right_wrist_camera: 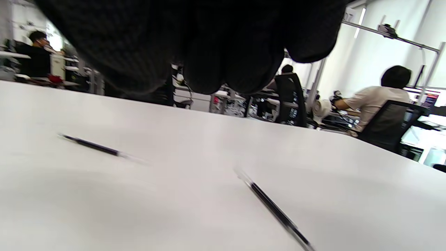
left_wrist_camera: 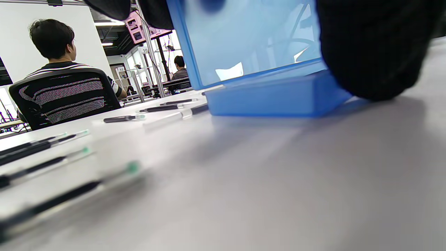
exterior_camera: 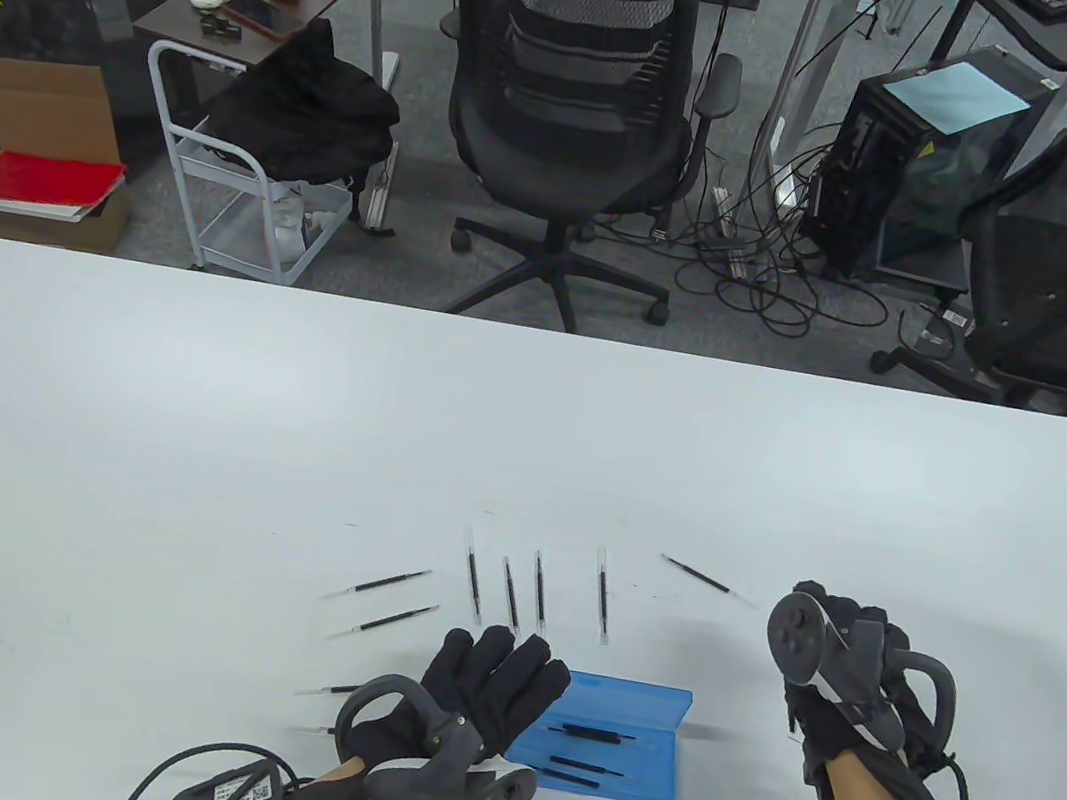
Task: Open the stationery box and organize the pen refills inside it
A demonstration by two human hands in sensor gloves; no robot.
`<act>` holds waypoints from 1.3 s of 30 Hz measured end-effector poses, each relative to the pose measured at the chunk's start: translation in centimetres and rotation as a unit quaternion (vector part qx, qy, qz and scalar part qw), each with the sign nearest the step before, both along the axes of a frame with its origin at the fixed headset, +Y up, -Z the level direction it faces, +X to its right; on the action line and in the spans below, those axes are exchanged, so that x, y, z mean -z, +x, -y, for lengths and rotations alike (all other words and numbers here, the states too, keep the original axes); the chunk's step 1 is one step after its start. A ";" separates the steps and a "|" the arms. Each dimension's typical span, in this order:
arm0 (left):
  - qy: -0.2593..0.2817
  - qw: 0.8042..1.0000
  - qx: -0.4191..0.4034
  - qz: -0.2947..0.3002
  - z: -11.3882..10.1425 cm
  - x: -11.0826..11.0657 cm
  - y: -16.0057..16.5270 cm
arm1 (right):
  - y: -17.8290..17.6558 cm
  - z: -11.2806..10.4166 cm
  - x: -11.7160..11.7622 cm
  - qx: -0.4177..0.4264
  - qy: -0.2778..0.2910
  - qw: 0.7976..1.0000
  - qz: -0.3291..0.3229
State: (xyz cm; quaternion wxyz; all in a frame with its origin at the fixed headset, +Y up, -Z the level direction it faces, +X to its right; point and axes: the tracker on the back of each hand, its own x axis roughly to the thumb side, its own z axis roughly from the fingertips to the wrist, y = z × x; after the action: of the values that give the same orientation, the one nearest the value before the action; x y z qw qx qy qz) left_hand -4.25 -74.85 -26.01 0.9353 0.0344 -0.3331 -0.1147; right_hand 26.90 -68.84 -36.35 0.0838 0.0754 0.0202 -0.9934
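Blue translucent plastic stationery box (exterior_camera: pixel 610 746): light, rigid, lid up, left hand (exterior_camera: pixel 487 691) steadying its edge
Thin black pen refills (exterior_camera: pixel 513 594): slippery; pinch mid-shaft off white worktop (exterior_camera: pixel 185 426)
Right hand (exterior_camera: pixel 840 671): grasp unclear

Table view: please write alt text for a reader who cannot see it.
An open blue stationery box with three pen refills inside lies on a white table, the left hand on its left end. Loose refills lie beyond; the right hand hovers nearby.
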 end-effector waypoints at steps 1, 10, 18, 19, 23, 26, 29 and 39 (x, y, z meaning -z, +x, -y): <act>0.000 1.000 0.000 0.000 0.0 0.0 0.0 | 0.5 0.5 0.5 -0.002 -0.007 1.000 0.015; 0.000 1.000 0.000 0.000 0.0 0.0 0.0 | 3.9 4.3 3.3 -0.019 -0.077 0.989 0.127; 0.000 1.000 0.000 0.000 0.0 0.0 0.0 | 4.9 5.9 3.8 -0.026 -0.100 0.980 0.172; 0.000 1.000 0.000 0.000 0.0 0.0 0.0 | 5.0 6.0 3.8 -0.029 -0.104 0.979 0.173; 0.000 1.000 0.000 0.000 0.0 0.0 0.0 | 4.9 6.3 3.8 -0.038 -0.096 0.979 0.175; 0.000 1.000 0.000 0.000 0.0 0.0 0.0 | 4.6 6.5 3.8 -0.057 -0.094 0.979 0.173; 0.000 1.000 0.000 0.000 0.0 0.0 0.0 | 4.6 6.5 3.9 -0.053 -0.099 0.977 0.182; 0.000 1.000 0.000 0.000 0.0 0.0 0.0 | 5.0 6.6 4.3 -0.041 -0.095 0.976 0.193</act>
State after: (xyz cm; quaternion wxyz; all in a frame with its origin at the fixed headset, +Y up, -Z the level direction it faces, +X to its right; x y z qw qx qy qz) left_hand -4.25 -74.85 -26.01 0.9353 0.0344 -0.3331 -0.1148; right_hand 31.88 -75.39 -40.63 0.1335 0.2561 -0.0873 -0.9534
